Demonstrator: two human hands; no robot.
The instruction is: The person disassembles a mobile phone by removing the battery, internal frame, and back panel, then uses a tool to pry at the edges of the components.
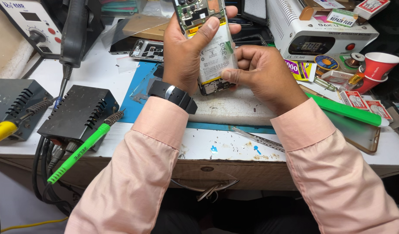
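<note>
The left hand (186,52) is wrapped around an open phone (208,43), held up above the surface (99,69); its thumb lies across the white battery (214,54); the right hand (260,73) pinches the battery's lower edge; a green soldering iron (78,151) rests near the left sleeve.

Both hands are raised together, left hand (184,52) wrapped with thumb across, right hand (262,73) curled, thumb pinching.

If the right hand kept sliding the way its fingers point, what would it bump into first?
The right hand points leftward, its fingertips already on the opened phone. Going on, it would probably press into the left hand gripping the phone from the other side, though depth is hard to judge.
</note>
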